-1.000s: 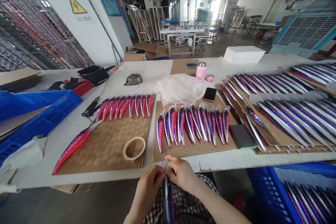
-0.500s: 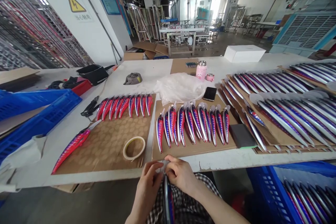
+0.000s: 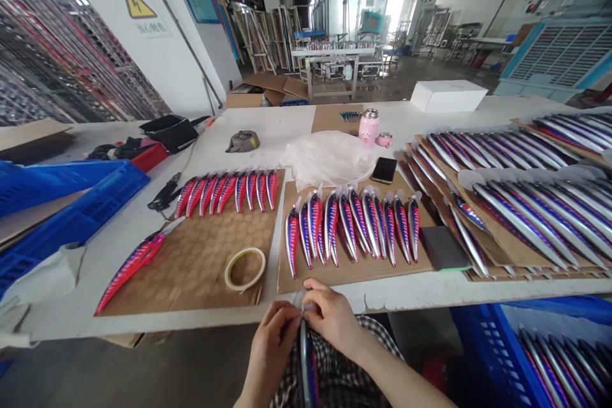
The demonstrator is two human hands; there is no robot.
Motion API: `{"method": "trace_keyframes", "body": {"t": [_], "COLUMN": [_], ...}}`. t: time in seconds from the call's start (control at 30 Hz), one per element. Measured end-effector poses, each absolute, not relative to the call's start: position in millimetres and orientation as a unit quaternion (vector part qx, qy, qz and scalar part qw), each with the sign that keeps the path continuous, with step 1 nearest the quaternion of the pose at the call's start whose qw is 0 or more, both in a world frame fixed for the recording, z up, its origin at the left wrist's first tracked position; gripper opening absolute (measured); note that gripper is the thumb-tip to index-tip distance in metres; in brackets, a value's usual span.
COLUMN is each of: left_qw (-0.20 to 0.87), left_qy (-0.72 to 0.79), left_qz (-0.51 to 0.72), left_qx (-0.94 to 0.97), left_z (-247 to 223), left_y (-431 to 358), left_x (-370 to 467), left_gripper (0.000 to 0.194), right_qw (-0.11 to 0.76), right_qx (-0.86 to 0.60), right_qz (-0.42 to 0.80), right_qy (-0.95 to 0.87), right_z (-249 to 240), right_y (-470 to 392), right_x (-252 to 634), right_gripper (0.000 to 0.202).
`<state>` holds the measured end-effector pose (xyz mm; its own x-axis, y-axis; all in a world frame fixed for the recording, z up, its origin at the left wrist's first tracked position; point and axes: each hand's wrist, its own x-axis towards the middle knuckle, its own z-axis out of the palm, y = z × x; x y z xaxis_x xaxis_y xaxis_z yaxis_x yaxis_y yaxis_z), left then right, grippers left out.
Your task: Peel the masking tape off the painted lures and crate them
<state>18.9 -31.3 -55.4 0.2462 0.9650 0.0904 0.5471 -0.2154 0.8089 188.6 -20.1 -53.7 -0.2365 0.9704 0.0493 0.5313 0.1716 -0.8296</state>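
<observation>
From my remote station I inspected the desk (image 3: 287, 118) left to right. A lone red lure (image 3: 131, 264) lay slantwise on a cardboard sheet (image 3: 191, 268), tail near the desk's front edge; in my judgement a stray sleeve could have swept it off. A tape roll (image 3: 228, 271) lay flat at that sheet's right side. The left hand (image 3: 275, 328) pinched, thumb to forefinger, at the head end of the held lure (image 3: 306, 363), which hung over the checked cloth (image 3: 344, 370), just before the desk. The right hand (image 3: 329, 312) pinched close beside it, near the clear lip (image 3: 299, 298); fingers hid the exact contact. I rated a slip the chief hazard: the glossy body appeared gripped at one end only, and uneven pressure could have strained the lip. Farther right, a row of lures (image 3: 348, 226) lay crowded, some touching; careless reaching could have scuffed them. A phone (image 3: 384, 170) lay beyond.
</observation>
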Motion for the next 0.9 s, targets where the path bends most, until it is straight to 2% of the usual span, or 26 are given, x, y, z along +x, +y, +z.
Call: {"method": "trace_keyframes", "body": {"t": [0.1, 0.23, 0.4, 0.6, 0.9], "left_qw": [0.329, 0.317, 0.315, 0.322, 0.340], "left_qy": [0.536, 0.541, 0.544, 0.541, 0.532], "left_qz": [0.316, 0.323, 0.325, 0.323, 0.320], "left_qx": [0.711, 0.709, 0.706, 0.707, 0.706], "left_z": [-57.1, -58.4, -58.4, -58.1, -61.6], "left_y": [-32.2, -32.6, -32.6, -30.7, -29.6], "left_x": [21.8, 23.1, 22.5, 22.1, 17.5], "left_gripper": [0.018, 0.017, 0.017, 0.019, 0.018], "right_qw": [0.291, 0.258, 0.259, 0.292, 0.237], "right_qx": [-0.528, -0.515, -0.497, -0.496, -0.546], "right_qz": [0.363, 0.373, 0.388, 0.376, 0.320], "right_qy": [-0.711, -0.727, -0.732, -0.726, -0.738], "right_z": [-47.2, -45.1, -44.1, -40.9, -42.2], "right_y": [-18.0, -14.8, -15.7, -14.8, -11.0], "right_x": [191.0, 193.1, 197.7, 197.1, 181.2], "right_gripper": [0.037, 0.008, 0.008, 0.027, 0.020]}}
